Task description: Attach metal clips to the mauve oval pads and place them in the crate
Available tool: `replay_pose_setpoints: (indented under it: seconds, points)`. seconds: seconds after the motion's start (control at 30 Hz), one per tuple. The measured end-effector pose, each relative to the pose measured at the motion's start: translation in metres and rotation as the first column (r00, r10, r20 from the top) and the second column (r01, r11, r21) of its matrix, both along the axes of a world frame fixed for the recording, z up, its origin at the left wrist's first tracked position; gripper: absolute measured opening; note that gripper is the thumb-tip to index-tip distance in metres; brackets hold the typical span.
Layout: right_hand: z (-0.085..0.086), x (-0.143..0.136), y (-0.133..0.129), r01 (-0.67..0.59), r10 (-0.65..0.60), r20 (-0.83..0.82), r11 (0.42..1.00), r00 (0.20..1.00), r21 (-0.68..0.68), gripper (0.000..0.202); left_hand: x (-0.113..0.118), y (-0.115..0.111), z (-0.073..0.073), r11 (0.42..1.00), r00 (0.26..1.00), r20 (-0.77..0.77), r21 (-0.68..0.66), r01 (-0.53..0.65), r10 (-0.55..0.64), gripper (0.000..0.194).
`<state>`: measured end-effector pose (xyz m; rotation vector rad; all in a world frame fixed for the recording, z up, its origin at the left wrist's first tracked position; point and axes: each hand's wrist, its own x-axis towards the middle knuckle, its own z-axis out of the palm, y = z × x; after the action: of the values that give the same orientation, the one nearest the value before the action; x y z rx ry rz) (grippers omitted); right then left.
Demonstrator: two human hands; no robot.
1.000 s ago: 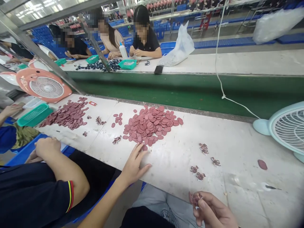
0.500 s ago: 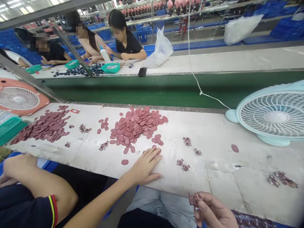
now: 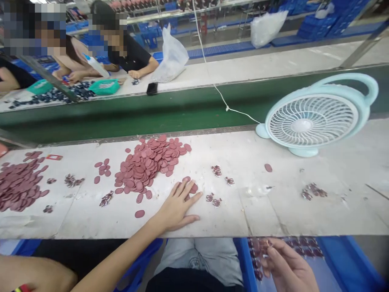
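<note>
My left hand lies flat on the pale worktable, palm down with fingers spread. Its fingertips rest over a few dull-red oval pieces, partly covered. Just beyond it is a big heap of the same ovals. Low at the right, my right hand pinches a small dark-red piece between thumb and fingers; its exact kind is unclear. This hand is over a blue tray, where rows of shiny dark-red pieces lie. Small clusters of glossy brown-red bits sit right of my left hand.
A light-blue fan stands at the back right, its white cord running upward. Another oval heap lies at left. A neighbour's arm is at lower left. Across the green divider, people sit by green baskets.
The view has swung right and down, bringing the blue tray into sight. My right hand, still pinching the small piece, is now above the tray. My left hand stays flat on the ovals.
</note>
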<state>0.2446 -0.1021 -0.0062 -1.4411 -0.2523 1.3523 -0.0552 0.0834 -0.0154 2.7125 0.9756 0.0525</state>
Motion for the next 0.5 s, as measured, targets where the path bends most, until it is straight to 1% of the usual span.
replay_pose_setpoints:
  seconds: [0.07,0.13,0.23,0.33,0.43,0.47,0.5]
  points:
    - [-0.01,0.018,-0.016,0.104,-0.104,0.021,0.994,0.994,-0.016,0.032,0.001,0.001,0.001,1.0,1.0,-0.02,0.023,0.005,-0.005,0.073]
    - [-0.018,0.034,-0.031,0.198,-0.195,0.063,0.98,0.979,-0.029,0.035,0.005,0.006,0.0,0.999,0.999,-0.037,0.039,0.021,-0.02,0.072]
    - [-0.027,0.05,-0.049,0.275,-0.266,0.159,0.96,0.951,-0.042,0.037,0.013,0.018,0.001,0.997,0.997,-0.071,0.074,0.018,-0.012,0.072]
    - [-0.041,0.059,-0.067,0.279,-0.246,0.311,0.958,0.918,-0.069,0.041,0.02,0.027,0.003,0.994,0.995,-0.103,0.112,0.012,0.0,0.07]
    - [-0.063,0.065,-0.091,0.281,-0.208,0.41,0.952,0.888,-0.124,0.045,0.021,0.04,0.005,0.987,0.996,-0.091,0.157,0.016,-0.002,0.053]
    - [-0.072,0.067,-0.1,0.277,-0.19,0.428,0.949,0.883,-0.15,0.046,0.02,0.045,0.006,0.986,0.997,-0.069,0.163,0.041,-0.03,0.048]
    - [-0.081,0.068,-0.11,0.266,-0.162,0.448,0.947,0.879,-0.179,0.046,0.02,0.05,0.006,0.985,0.995,-0.048,0.146,0.089,-0.083,0.046]
